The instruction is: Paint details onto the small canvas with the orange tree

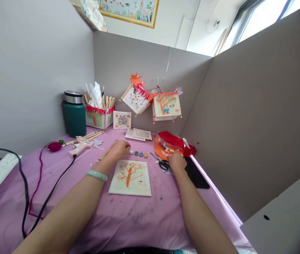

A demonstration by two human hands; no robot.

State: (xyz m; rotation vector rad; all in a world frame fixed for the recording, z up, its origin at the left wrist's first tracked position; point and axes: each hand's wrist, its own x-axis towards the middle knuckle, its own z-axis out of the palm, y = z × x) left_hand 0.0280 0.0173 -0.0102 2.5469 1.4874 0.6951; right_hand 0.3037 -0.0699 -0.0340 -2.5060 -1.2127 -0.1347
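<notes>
1. Left hand (pixel 119 148): it rests on the purple cloth-covered table (pixel 144 218), beyond the top left corner of the square paper sheet painted with an orange tree (pixel 130 177). The fingers are curled down, just beside the row of small round paint pots (pixel 138 153) and at the end of a thin wooden stick (pixel 106 151). Whether they grip anything cannot be told. A pale green bangle (pixel 97 175) sits on the wrist.
2. Right hand (pixel 176 161): it lies knuckles up against the black-handled metal scissors (pixel 161 163). The fingers are bent over the handles, and a closed grip cannot be confirmed.
3. Painted sheet: it lies flat between the two forearms, and neither hand touches it.
4. Step, as judged: the hands are reaching for tools and cutting has not begun.
5. Requirement, as judged: lifting the scissors calls for fingers seated in the loops and blades kept clear of the black flat slab (pixel 196 174) just beside the wrist.
6. Surroundings: a pink glue gun (pixel 81 146) with a black cord lies to the left.
</notes>
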